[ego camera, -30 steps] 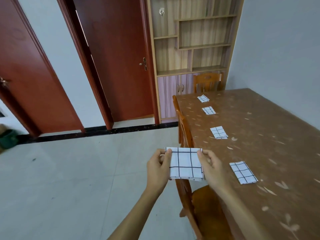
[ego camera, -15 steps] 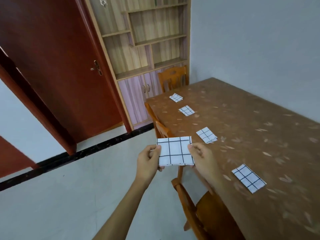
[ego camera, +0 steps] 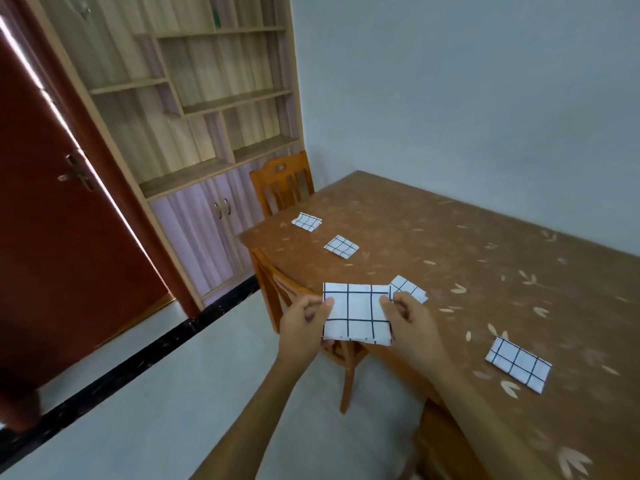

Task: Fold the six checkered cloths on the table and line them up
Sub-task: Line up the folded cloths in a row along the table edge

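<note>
A folded white cloth with a black check [ego camera: 356, 311] is held in the air over the table's left edge. My left hand [ego camera: 303, 325] pinches its left side and my right hand [ego camera: 410, 318] pinches its right side. Several folded checkered cloths lie in a row on the brown table [ego camera: 485, 258]: one nearest me [ego camera: 518, 363], one partly hidden behind the held cloth [ego camera: 408, 289], one further back [ego camera: 341, 246] and one at the far end [ego camera: 307, 221].
A wooden chair [ego camera: 277, 289] stands pushed in at the table's left side below my hands, and another chair [ego camera: 282, 183] at the far end. A shelf cabinet [ego camera: 194, 133] and a red door [ego camera: 59, 220] are on the left. A grey wall runs behind the table.
The view has swung right and closer to the table. My hands carried the folded cloth rightward, so it now overlaps the table edge and the third cloth.
</note>
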Demonstrator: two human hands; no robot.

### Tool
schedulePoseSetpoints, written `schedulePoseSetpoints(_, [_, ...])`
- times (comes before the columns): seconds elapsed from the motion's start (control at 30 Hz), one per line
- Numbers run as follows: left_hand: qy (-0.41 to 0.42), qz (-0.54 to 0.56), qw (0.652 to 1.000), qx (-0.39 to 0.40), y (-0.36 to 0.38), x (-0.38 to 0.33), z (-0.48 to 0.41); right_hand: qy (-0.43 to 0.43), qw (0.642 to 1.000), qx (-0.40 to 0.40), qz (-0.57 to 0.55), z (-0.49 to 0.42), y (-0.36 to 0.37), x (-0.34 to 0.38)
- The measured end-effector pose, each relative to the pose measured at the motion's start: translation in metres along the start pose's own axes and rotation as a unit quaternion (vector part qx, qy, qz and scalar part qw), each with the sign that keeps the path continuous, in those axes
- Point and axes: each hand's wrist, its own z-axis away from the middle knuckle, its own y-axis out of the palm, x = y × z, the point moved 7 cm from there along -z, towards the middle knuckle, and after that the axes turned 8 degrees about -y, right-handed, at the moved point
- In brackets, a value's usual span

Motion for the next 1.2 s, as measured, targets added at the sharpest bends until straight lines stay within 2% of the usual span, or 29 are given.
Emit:
schedulePoseSetpoints(0.2, [0.001,-0.029,0.999,0.017,0.000,0.030,-0.069,0.028,0.999,-0.025,-0.038,-0.036,0.022,-0.024])
schedulePoseSetpoints(0.47, [0.006,-0.066,0.993,0.092,0.046,0.030,-0.181,0.098,0.989,-0.009,-0.109,-0.113,0.042,-0.075])
schedulePoseSetpoints(0.67, [0.018,-0.148,0.971,0.189,0.119,0.009,-0.257,0.136,0.977,-0.104,-0.128,-0.167,0.007,-0.113])
schedulePoseSetpoints(0.83, [0.021,-0.174,0.935,0.307,0.189,0.012,-0.274,0.190,0.961,-0.167,-0.113,-0.170,-0.026,-0.160])
schedulePoseSetpoints(0.9, [0.023,-0.184,0.917,0.353,0.215,0.022,-0.280,0.214,0.950,-0.193,-0.119,-0.165,-0.036,-0.171])
schedulePoseSetpoints(0.97, [0.026,-0.217,0.882,0.418,0.241,0.035,-0.283,0.227,0.946,-0.211,-0.098,-0.162,-0.048,-0.181])
schedulePoseSetpoints(1.0, [0.030,-0.236,0.856,0.459,0.254,0.042,-0.282,0.230,0.950,-0.199,-0.073,-0.162,-0.052,-0.186])
schedulePoseSetpoints(1.1, [0.057,-0.285,0.772,0.566,0.288,0.056,-0.273,0.254,0.962,-0.095,-0.004,-0.164,-0.048,-0.203])
schedulePoseSetpoints(1.2, [0.081,-0.308,0.719,0.617,0.316,0.071,-0.272,0.281,0.957,-0.045,0.056,-0.163,-0.040,-0.216])
